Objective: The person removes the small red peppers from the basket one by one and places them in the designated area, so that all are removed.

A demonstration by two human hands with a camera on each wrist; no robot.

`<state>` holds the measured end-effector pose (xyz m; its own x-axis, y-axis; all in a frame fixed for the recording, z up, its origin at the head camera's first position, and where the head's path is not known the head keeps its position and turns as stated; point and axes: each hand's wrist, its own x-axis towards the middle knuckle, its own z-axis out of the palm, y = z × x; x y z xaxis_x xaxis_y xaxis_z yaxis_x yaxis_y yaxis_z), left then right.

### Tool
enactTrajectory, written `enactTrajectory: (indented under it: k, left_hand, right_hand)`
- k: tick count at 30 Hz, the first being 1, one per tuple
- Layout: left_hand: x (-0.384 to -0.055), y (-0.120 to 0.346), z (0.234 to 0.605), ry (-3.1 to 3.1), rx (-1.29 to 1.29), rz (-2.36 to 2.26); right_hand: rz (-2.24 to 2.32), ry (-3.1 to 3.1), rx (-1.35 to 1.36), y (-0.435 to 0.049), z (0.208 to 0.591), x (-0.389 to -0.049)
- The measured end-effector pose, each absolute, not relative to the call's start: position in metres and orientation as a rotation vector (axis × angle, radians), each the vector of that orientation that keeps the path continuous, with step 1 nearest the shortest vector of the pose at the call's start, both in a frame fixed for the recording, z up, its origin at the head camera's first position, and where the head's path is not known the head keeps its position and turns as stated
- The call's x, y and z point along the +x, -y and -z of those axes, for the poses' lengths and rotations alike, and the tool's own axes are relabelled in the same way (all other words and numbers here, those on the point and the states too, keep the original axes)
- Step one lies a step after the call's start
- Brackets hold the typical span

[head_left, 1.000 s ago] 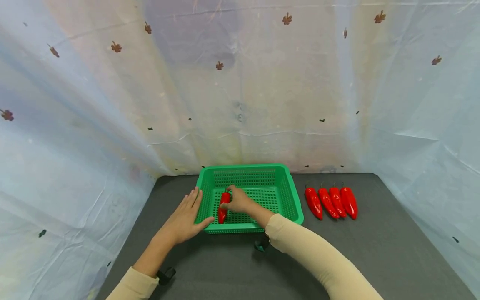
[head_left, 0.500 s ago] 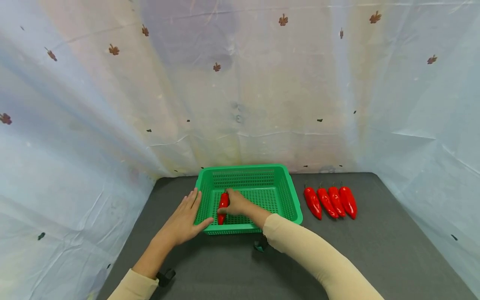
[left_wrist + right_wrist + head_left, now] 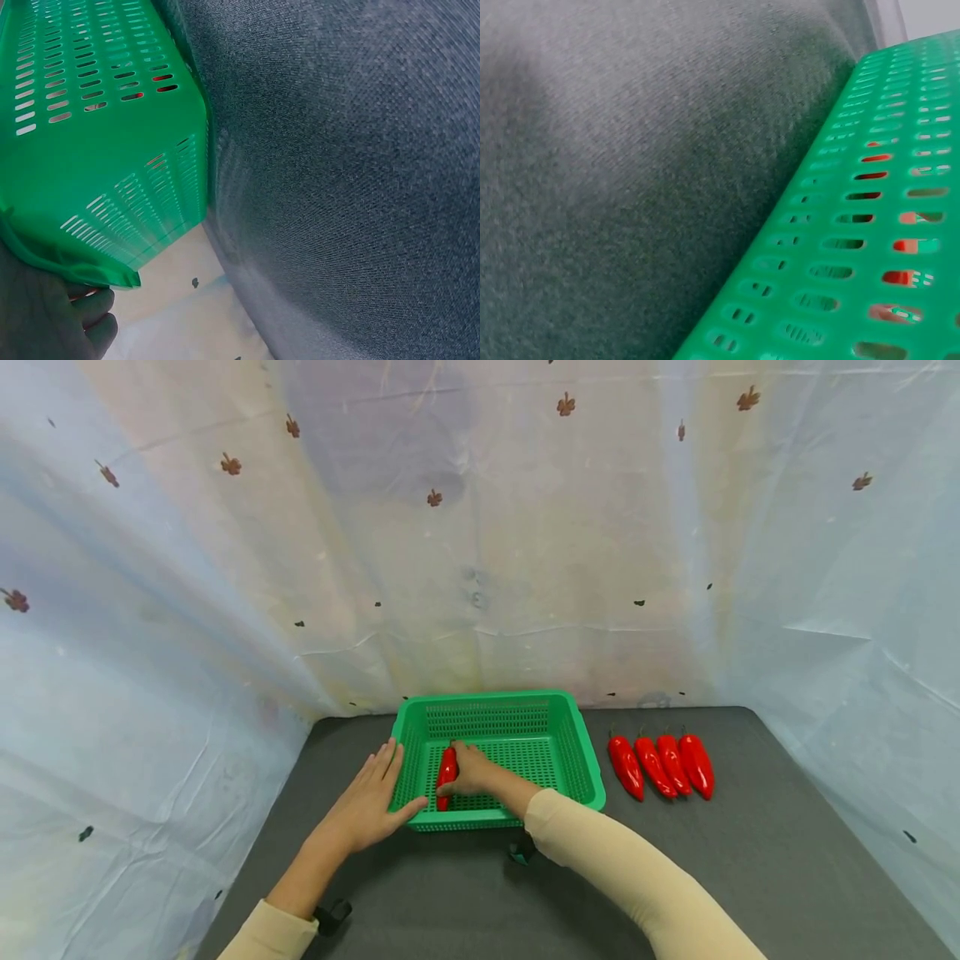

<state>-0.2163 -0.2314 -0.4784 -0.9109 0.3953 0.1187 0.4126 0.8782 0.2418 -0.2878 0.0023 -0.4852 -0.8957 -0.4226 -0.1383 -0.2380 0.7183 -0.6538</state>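
In the head view, a green plastic basket stands on a dark grey table. One red chili pepper lies lengthwise inside, near the basket's left wall. My right hand reaches over the front rim and holds this pepper, fingers by its stem end and thumb across its lower part. At the basket's front left corner, my left hand rests against the rim with straight fingers and thumb spread. The left wrist view shows part of that hand at the basket's rim; red shows through slots in the right wrist view.
Several red chili peppers lie side by side on the table, to the right of the basket. Behind the table and at its sides hangs a pale plastic sheet with small leaf prints.
The right hand's fingers have come down slightly and closer along the pepper's right side. The pepper stays at the basket's left. My left hand keeps its place on the rim.
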Motion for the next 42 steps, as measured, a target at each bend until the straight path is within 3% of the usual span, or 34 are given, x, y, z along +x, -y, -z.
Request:
enactTrajectory:
  k: [16,24,42]
  left_hand:
    - [-0.217,0.231,0.479,2.979,-0.639,0.417]
    - [-0.217,0.23,0.48,2.988,-0.636,0.418]
    - [-0.218,0.23,0.479,2.964,-0.634,0.404]
  right_hand:
    - [1.254,-2.427,-0.377,-0.001,0.484,-0.288]
    - [1.249,-2.558,-0.436,-0.003,0.488,-0.293]
    - [1.463,-2.571,-0.418,-0.014,0.461,-0.285]
